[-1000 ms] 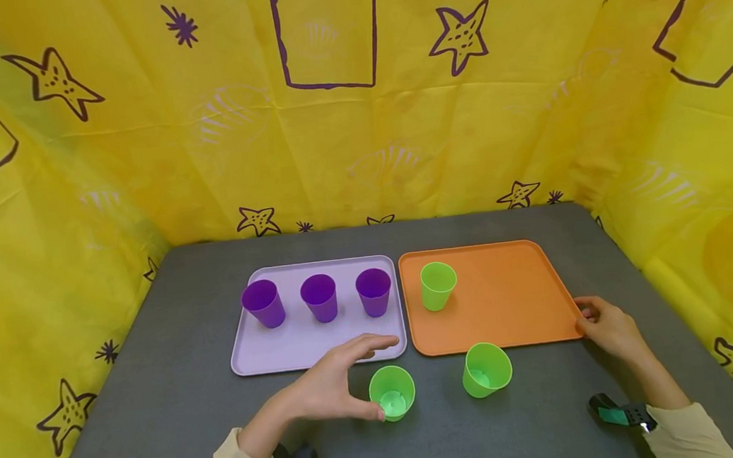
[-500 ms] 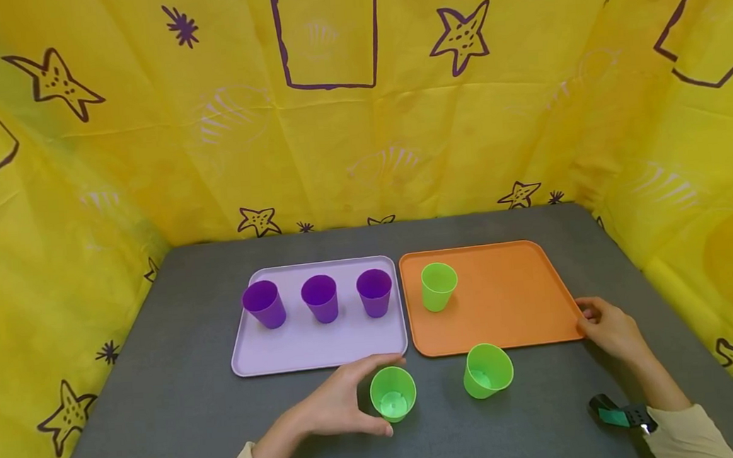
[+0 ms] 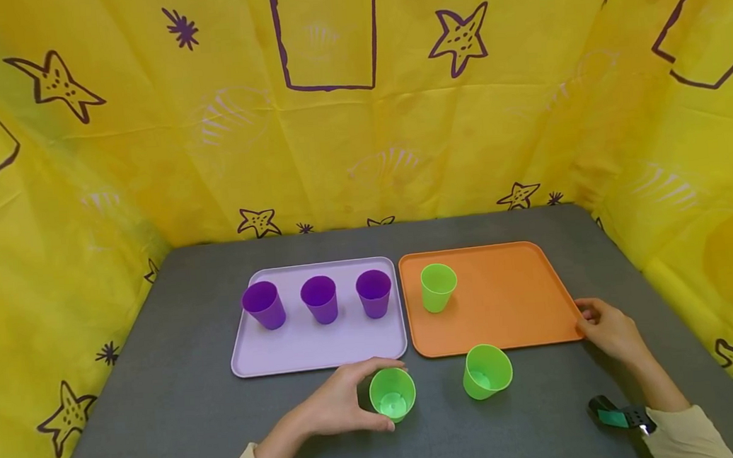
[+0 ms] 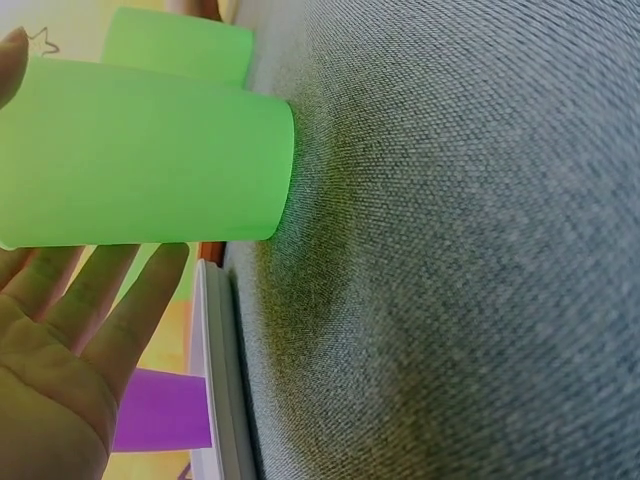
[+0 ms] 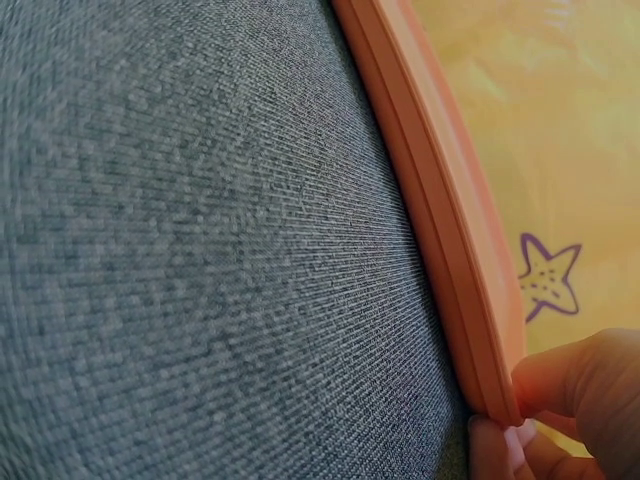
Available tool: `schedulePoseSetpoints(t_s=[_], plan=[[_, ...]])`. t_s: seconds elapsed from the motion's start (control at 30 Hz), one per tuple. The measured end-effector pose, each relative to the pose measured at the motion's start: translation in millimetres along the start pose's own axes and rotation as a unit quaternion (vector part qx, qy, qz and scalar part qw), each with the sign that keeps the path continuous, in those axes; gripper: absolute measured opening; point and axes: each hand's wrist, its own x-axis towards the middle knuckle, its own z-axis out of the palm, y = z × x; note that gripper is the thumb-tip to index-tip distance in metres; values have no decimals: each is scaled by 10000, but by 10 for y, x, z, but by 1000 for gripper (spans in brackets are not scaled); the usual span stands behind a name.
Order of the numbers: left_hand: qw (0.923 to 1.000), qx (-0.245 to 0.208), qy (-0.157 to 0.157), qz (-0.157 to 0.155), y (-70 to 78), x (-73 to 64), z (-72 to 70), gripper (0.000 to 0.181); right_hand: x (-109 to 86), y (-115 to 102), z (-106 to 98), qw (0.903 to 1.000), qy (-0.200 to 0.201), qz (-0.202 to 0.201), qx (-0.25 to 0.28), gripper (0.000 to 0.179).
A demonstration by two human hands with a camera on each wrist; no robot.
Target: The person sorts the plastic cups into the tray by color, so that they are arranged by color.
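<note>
Your left hand is at the green cup, which stands on the table just to the near side of the lilac tray. The thumb lies near, the fingers far, with the cup between them; the views do not tell whether they press its wall. Treat the cup as light, smooth plastic: probably stiff enough for a gentle hold, unlikely to break, but liable to slip. Take hold across the wall below the rim, thumb opposite fingers. The second green cup, to the right, should handle alike. Next, the orange tray appears stiff and light; hold it by its raised edge. Your right hand, well apart from the left, pinches the tray's near right corner.

Orientation, left to right: the green cup is upright, mouth up, long axis vertical, narrowing toward the base. The second green cup stands likewise. The orange tray lies face up, long axis running left to right.
</note>
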Motion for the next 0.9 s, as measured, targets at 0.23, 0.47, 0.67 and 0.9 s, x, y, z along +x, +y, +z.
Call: schedulePoseSetpoints(t_s=[0.23,0.47,0.67,0.9], plan=[[10000,-8,-29,-14,38,40,-34,69,13,0,-12,10000,12,-17,6,38],[9999,14,-122,-73,157,193,-173,69,12,7,2,10000,8,5,-18,37],[9998,79,1,-181,296,400,-274,71,14,12,-10,10000,-43,33,-1,38],[9990,243,379,53,465,763,-348,70,17,17,-9,10000,-2,-26,-7,38]])
